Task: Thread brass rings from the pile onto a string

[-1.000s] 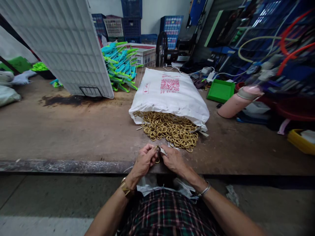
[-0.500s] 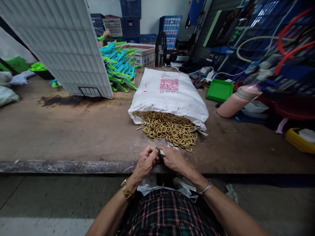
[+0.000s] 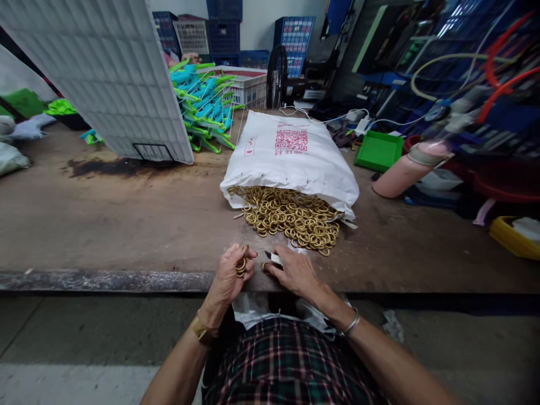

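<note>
My left hand (image 3: pixel 226 277) is closed around several gold-coloured rings (image 3: pixel 240 268), just over the table's front edge. To its right, my right hand (image 3: pixel 298 273) grips a small knife (image 3: pixel 275 259) with a dark pointed tip and a whitish handle; the tip points left. A gold-coloured band shows at the right thumb's tip, and I cannot tell whether it is a loose ring. Beyond both hands, a heap of gold-coloured rings (image 3: pixel 291 219) spills from the mouth of a white sack (image 3: pixel 261 163) with red print.
A pale ribbed panel (image 3: pixel 126 84) stands at the left, beside blue-and-green plastic pieces (image 3: pixel 206 107). On the right are a green tray (image 3: pixel 379 151), a pink bottle (image 3: pixel 399 177) and a yellow container (image 3: pixel 512 239). The wooden table (image 3: pixel 105 225) ends close to my body.
My hands were together and have moved apart. The left hand went left, and the rings in it now show. My right hand keeps the knife, with its tip now more visible.
</note>
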